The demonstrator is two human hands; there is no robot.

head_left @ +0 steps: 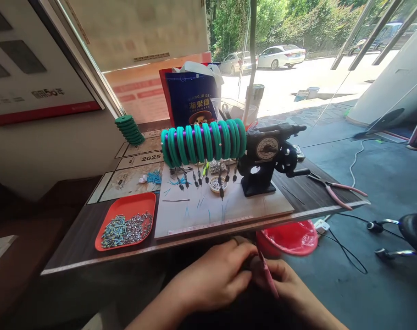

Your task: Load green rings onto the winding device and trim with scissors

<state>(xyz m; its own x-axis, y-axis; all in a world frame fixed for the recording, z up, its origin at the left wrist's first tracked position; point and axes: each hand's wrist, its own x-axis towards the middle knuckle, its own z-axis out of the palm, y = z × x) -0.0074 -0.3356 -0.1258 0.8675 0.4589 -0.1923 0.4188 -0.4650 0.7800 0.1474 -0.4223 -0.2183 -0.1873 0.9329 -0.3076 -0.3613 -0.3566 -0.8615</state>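
Two hands meet below the table edge: right hand (287, 282) pinches one slim pink-handled tool (268, 277); left hand (215, 275) closes fingertips beside it; one red tray (125, 208)

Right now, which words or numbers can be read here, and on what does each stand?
"2025": on a printed sheet on the table.
"XIANG JU DE": on the blue bag, above larger Chinese characters.
Wall sign: blurred, unreadable.
Winder dial: too small to read.
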